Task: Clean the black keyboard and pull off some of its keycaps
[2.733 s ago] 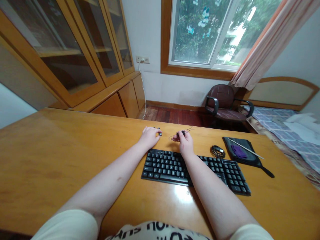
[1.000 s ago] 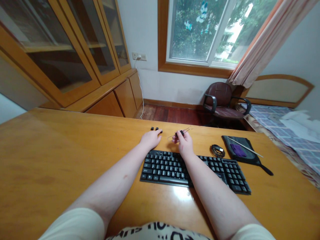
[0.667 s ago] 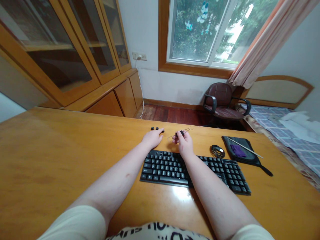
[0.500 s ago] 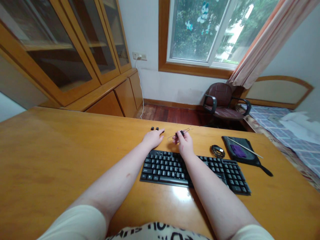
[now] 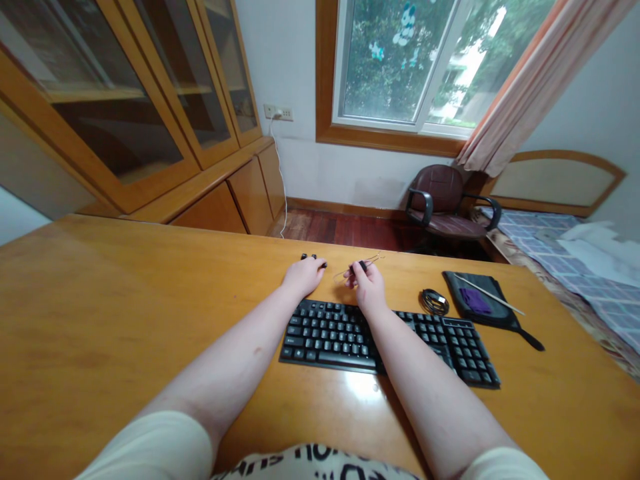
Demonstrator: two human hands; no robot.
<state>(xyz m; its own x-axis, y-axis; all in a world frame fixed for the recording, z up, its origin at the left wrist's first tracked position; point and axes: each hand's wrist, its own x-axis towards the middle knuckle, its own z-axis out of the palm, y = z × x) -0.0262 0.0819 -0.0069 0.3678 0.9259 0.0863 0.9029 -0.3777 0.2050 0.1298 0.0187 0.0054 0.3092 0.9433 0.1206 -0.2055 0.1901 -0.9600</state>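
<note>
Two black pieces [image 5: 304, 256] by left hand [image 5: 301, 275], grip unclear; cable [image 5: 435, 302], part-covered keyboard [image 5: 327, 331] near right hand [image 5: 369, 285], closed on wire tool [image 5: 363, 265].

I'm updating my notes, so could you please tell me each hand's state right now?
Left hand: fingers at a small black piece; whether gripped cannot be told.
Right hand: closed, holding a black-handled wire tool.
</note>
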